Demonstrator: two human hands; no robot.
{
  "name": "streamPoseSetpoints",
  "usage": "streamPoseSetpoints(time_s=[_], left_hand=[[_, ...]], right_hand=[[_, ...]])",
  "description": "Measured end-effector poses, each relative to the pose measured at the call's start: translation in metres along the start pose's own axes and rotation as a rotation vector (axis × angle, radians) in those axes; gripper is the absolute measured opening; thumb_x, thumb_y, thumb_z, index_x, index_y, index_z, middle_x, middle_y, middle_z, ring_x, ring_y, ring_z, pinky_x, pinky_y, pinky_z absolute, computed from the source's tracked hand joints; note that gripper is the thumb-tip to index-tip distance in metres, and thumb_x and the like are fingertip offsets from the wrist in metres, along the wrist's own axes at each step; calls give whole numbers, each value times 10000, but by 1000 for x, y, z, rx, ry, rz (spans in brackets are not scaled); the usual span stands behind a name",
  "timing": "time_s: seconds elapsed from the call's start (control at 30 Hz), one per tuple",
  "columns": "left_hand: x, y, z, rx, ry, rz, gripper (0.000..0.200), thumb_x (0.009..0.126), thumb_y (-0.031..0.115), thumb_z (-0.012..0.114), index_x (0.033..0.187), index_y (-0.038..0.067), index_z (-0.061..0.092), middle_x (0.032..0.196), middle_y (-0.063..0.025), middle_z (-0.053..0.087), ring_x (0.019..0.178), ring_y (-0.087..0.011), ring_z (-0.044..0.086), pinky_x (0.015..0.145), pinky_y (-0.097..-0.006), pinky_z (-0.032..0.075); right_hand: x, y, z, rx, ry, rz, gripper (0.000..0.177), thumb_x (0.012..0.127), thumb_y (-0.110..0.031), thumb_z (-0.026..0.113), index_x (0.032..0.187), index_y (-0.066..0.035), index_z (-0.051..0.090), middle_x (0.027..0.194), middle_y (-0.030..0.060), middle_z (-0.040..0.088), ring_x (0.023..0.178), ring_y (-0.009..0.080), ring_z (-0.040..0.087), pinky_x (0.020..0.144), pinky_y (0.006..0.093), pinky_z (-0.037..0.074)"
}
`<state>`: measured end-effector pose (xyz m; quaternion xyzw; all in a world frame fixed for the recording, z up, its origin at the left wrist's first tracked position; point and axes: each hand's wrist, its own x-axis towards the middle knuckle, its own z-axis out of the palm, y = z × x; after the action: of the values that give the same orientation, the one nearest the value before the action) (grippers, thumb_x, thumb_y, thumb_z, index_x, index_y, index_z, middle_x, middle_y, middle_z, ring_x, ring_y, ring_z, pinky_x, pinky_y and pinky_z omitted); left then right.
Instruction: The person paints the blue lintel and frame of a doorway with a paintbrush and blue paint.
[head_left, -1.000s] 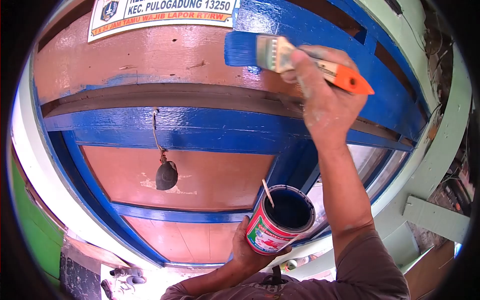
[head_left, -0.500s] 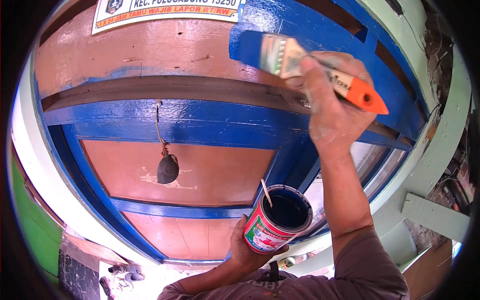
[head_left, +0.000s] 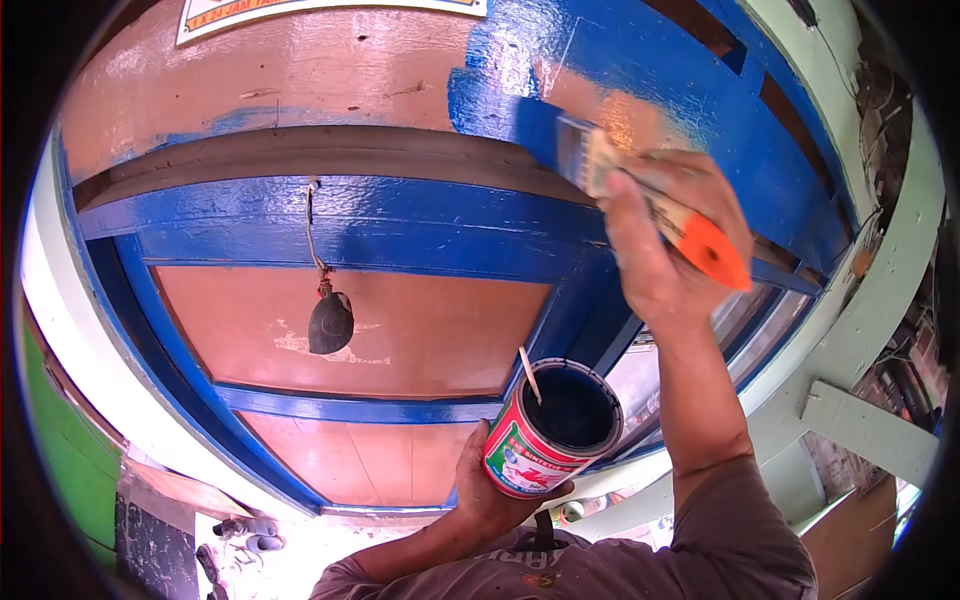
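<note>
My right hand (head_left: 685, 235) grips a wide paintbrush (head_left: 588, 155) with a wooden handle that ends in orange. Its bristles, loaded with blue, press against the upper board (head_left: 330, 80), part bare brown and part wet blue. Around the brush an unpainted brown patch still shows amid the blue. Low in front of my chest, my left hand (head_left: 490, 495) is wrapped around a paint can (head_left: 540, 455) with a red, white and green label. The can is tilted a little, and dark blue paint (head_left: 572, 408) shows inside. A thin stick (head_left: 530, 375) leans out of its mouth.
A dark lamp holder (head_left: 331, 322) hangs by a wire from the blue crossbeam (head_left: 400, 235). Above, a white sign (head_left: 330, 12) is fixed to the board. Shoes (head_left: 250, 535) lie on the floor at lower left. A pale green beam (head_left: 865, 430) stands on the right.
The brush and my right hand have moved down and slightly right along the board, blurred by motion. The view has tipped so the sign sits higher. My left hand keeps the can.
</note>
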<state>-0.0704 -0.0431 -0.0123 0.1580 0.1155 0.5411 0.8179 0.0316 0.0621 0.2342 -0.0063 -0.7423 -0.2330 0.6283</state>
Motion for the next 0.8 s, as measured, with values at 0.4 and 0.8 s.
streamPoseSetpoints(time_s=[0.4,0.8], left_hand=[[6,-2,-3,-99,-149,16,627,1015,458,586,1491,96,397,1407,-140,598,1262,-293,610,1057,-454,544],[8,-6,-13,161,-98,114,768,997,709,342,1545,175,403,1538,-124,509,1418,-365,485,1137,-673,363]], right_hand=[[3,18,8,-55,96,-57,172,798,-50,818,939,-46,721,899,116,746,781,229,731,716,321,577],[-22,0,12,-125,-9,-95,262,775,-91,801,1018,-88,703,1029,105,758,878,274,761,781,373,631]])
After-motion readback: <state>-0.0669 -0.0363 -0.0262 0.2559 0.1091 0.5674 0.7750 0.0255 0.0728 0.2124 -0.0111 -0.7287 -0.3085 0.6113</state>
